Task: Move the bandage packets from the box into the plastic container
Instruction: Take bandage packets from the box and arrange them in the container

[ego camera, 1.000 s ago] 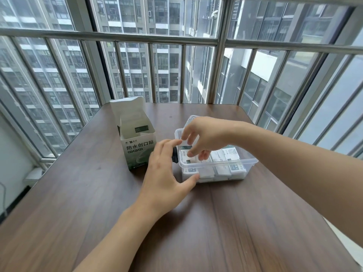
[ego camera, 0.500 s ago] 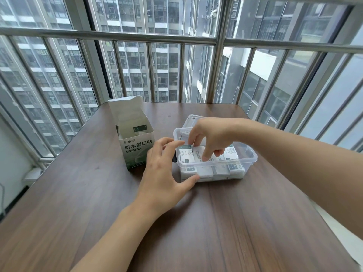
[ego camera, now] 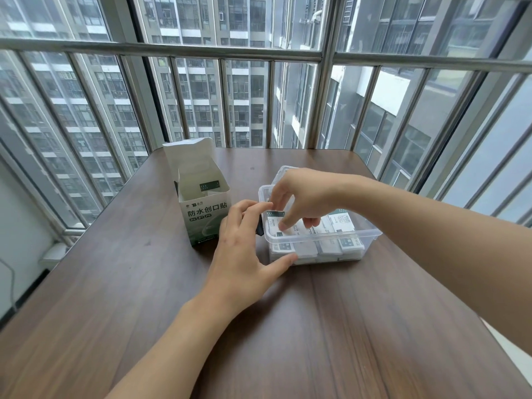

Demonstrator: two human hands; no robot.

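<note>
The right hand reaches down into the plastic container, fingertips pressing on the bandage packets stacked inside. The left hand, open and holding nothing, braces the container's near corner (thumb against its wall). The opened box stands just left of it.
</note>
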